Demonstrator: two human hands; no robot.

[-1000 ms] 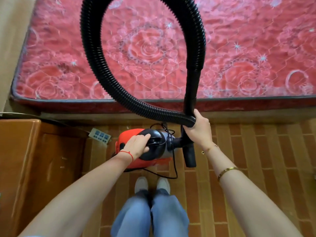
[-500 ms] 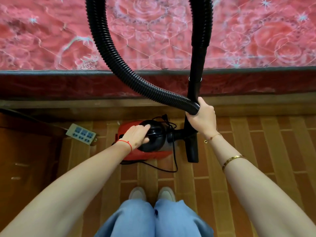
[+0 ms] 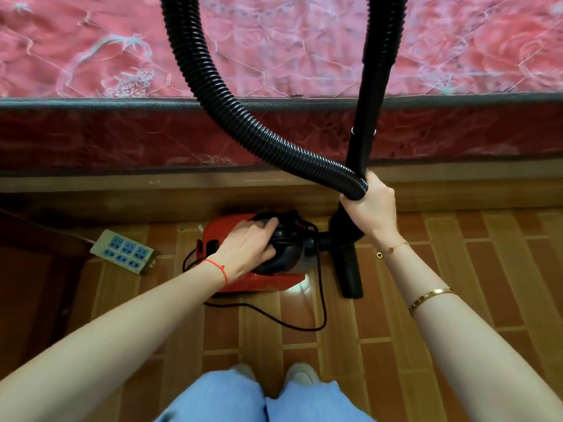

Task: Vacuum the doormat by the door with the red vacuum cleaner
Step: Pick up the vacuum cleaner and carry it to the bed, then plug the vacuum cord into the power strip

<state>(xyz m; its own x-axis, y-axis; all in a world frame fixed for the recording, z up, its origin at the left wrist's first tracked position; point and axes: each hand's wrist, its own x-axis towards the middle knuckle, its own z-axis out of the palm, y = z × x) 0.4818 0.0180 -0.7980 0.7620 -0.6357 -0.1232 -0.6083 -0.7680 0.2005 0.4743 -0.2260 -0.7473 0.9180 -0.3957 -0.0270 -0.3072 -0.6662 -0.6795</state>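
Note:
The red vacuum cleaner [image 3: 231,278] stands on the brick-patterned floor at the foot of a bed. My left hand [image 3: 248,246] lies over its black top handle [image 3: 286,257], fingers curled round it. My right hand [image 3: 370,208] grips the ribbed black hose [image 3: 231,108] together with the rigid black wand [image 3: 370,95]. The hose loops up out of the frame. The wand's black nozzle [image 3: 350,275] points down to the floor right of the cleaner. A black power cord [image 3: 292,325] trails on the floor in front. No doormat or door shows.
A bed with a red patterned mattress [image 3: 304,50] fills the top, its wooden frame [image 3: 152,193] just behind the cleaner. A white power strip [image 3: 123,251] lies on the floor to the left beside dark wooden furniture [image 3: 27,284]. My feet [image 3: 300,374] stand below.
The view has closed in and tilted down on the cleaner and bed edge. Both hands keep their holds on the handle and the hose.

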